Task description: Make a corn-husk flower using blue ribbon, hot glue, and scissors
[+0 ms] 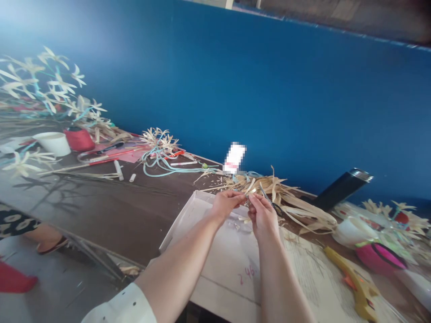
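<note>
My left hand [227,204] and my right hand [263,214] meet above a pale cardboard box [215,258], fingertips pinched together. A small pale piece [252,191] shows at their fingertips; its exact kind is too small to make out. Just behind the right hand, a dark loop [278,209] looks like a scissors handle, partly hidden by the fingers. Dry corn husks [274,189] lie in a heap beyond both hands. Small pale scraps [237,225] are scattered on the box below the fingers.
To the right are a yellow glue gun [352,280], a pink pouch [380,258], a white cup [355,231] and a tilted black flask [343,189]. Husk flowers [55,80], blue cords [158,169] and a white roll [54,142] occupy the left. A blue partition [215,80] stands behind.
</note>
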The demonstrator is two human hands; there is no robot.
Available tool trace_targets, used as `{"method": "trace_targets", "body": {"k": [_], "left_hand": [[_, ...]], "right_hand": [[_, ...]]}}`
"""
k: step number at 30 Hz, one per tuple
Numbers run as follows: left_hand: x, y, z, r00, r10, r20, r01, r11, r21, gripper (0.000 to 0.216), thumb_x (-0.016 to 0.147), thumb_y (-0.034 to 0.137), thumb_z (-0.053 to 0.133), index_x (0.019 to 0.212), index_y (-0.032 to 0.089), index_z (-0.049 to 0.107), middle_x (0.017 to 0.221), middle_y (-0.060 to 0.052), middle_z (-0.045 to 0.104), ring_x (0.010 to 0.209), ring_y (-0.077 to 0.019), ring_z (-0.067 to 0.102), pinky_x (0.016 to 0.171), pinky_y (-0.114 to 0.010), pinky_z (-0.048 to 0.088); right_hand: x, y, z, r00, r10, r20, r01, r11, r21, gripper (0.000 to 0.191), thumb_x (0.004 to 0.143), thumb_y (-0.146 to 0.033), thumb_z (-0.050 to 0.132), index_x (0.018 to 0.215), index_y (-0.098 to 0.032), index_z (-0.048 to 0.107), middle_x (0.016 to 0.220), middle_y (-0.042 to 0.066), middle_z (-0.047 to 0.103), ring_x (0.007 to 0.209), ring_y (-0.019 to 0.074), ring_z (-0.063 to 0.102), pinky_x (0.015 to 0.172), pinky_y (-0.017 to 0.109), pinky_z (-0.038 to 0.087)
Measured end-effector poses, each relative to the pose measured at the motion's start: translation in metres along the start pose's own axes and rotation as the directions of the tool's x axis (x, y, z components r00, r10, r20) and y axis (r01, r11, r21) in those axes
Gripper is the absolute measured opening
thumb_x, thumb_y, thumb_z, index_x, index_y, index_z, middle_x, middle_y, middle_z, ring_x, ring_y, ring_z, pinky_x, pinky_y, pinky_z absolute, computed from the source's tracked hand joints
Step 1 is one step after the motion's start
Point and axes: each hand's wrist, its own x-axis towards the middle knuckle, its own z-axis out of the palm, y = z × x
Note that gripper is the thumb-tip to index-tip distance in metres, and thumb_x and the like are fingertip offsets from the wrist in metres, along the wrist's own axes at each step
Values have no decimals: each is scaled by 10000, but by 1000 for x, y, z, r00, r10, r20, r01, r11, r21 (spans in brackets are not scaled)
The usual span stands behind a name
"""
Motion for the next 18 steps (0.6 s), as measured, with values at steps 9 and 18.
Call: {"method": "trace_targets", "body": {"k": [9, 18], "left_hand": [[-1, 0, 2, 1000, -24, 15, 24, 999, -41, 361, 572, 402, 751, 815, 139, 707, 692, -36, 658, 661, -111, 583, 663, -247, 457], [-1, 2, 3, 997, -62, 36, 63, 997, -48, 357, 566, 390, 759, 809, 134, 708, 677, -35, 649, 628, -96, 566, 655, -242, 443]], "right_hand": [[1, 0, 0, 999, -1, -39, 1, 1000, 18, 305, 505, -317, 801, 730, -176, 652, 527, -52, 509, 419, 35, 341, 363, 159, 223], [0, -2, 0, 1000, 12, -14, -11, 999, 37, 292, 504, -298, 799, 730, -177, 659, 525, -53, 511, 422, 32, 343, 363, 156, 213]]}}
